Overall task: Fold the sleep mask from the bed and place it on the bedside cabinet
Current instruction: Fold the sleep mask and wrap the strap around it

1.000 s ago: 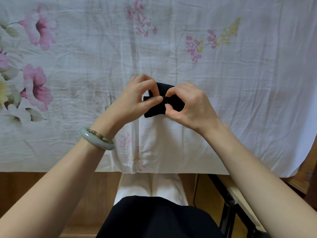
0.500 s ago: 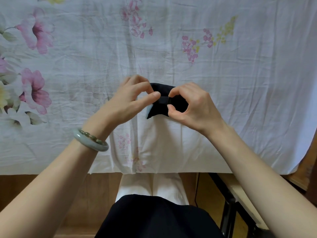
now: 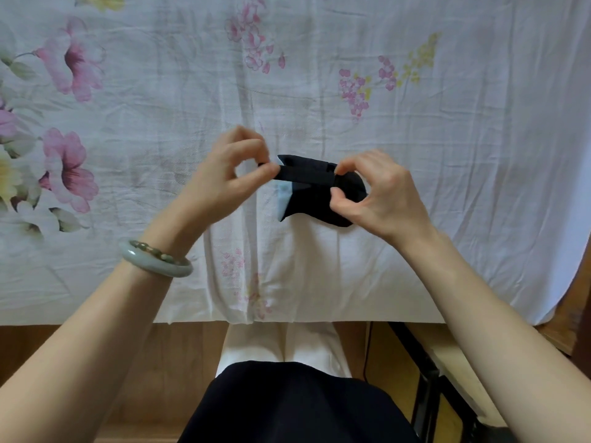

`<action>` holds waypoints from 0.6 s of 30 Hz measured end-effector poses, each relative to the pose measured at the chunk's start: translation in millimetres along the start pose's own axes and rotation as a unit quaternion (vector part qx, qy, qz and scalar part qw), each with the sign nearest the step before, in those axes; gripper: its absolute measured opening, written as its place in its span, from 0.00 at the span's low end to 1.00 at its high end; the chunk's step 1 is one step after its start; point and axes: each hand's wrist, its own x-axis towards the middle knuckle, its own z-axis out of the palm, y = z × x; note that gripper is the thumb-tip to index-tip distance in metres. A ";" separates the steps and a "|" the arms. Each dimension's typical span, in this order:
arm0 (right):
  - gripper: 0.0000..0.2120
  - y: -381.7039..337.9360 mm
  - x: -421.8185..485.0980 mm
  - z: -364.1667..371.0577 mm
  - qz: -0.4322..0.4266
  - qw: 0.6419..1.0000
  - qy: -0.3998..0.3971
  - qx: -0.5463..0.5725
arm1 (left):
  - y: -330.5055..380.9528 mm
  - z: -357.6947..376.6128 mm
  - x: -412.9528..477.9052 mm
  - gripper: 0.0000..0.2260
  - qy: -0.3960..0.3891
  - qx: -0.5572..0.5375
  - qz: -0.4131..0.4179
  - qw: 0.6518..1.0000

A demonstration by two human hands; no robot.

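Between the two hands, on the floral bedsheet (image 3: 447,155), lies the folded black sleep mask (image 3: 315,203), its strap (image 3: 303,174) pinched taut by the left hand (image 3: 224,177) and right hand (image 3: 380,193); soft and light, likely best gripped across the fold

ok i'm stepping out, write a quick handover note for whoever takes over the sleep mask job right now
Left hand: thumb and forefinger pinched shut on the left end of the strap.
Right hand: fingertips pinched on the strap's right end, where it crosses the sleep mask.
The strap is pulled straight across the top of the black mask, which sits on the floral bedsheet near the bed's front edge.
Done: the mask looks folded in half, a pale lining showing at its left edge.
Left: tuck or wrap the strap, then carry the mask to the bedside cabinet, which I cannot clearly pick out in this view.
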 end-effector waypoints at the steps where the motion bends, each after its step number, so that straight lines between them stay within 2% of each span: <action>1: 0.08 2.2 -1.8 -1.2 0.005 1.000 0.005 0.005 | -2.7 -3.4 -2.5 0.07 0.007 -0.005 -0.012 1.000; 3: 0.08 1.4 -4.1 1.2 0.001 1.000 -0.002 0.005 | -7.2 -3.6 -6.3 0.09 -0.004 0.002 -0.023 1.000; 7: 0.08 -2.2 -3.2 4.0 -0.005 1.000 -0.001 0.008 | -14.1 0.3 -6.3 0.03 -0.013 0.042 -0.015 0.999; 11: 0.08 -6.7 -1.6 6.2 -0.032 0.999 -0.016 -0.007 | -7.7 6.7 -4.1 0.14 -0.015 0.043 0.027 0.999; 13: 0.09 -10.5 0.1 9.2 -0.044 0.999 -0.023 -0.008 | 1.1 16.3 -2.3 0.14 -0.012 0.057 0.070 0.996; 18: 0.09 -12.2 2.8 10.5 -0.046 0.999 -0.016 -0.011 | 8.7 27.9 -0.9 0.07 0.076 0.063 0.130 0.987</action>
